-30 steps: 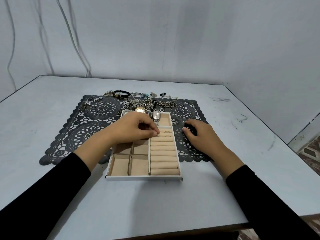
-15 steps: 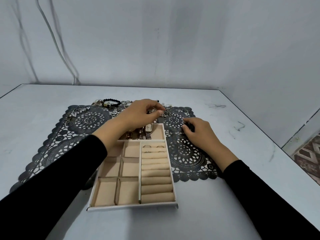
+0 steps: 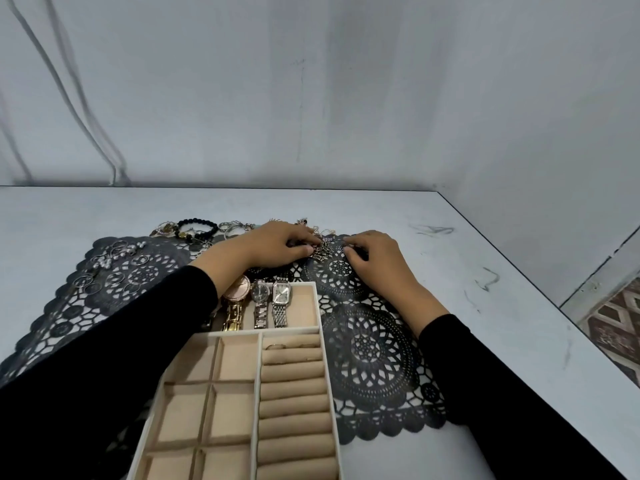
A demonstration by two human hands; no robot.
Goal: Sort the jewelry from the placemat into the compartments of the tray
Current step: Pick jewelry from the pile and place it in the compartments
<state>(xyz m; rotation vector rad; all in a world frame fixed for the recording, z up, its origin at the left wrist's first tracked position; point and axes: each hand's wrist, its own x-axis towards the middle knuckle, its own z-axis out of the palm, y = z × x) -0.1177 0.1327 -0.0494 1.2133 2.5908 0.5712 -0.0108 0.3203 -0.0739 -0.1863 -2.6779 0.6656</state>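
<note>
Left grip (image 3: 277, 245) gone from tray (image 3: 300, 284) to chain tangle (image 3: 322, 250), pinching it; right grip (image 3: 375, 256) just beside, hold unclear; next pick likely starting.

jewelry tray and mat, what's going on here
A person is sorting jewelry. The left hand and right hand both work at a tangled chain piece on the placemat; whether either grips it is unclear. Three watches lie in the far compartment of the tray and a few rings sit in its ring rolls. Hoops and a black bead bracelet lie unsorted further left.
</note>
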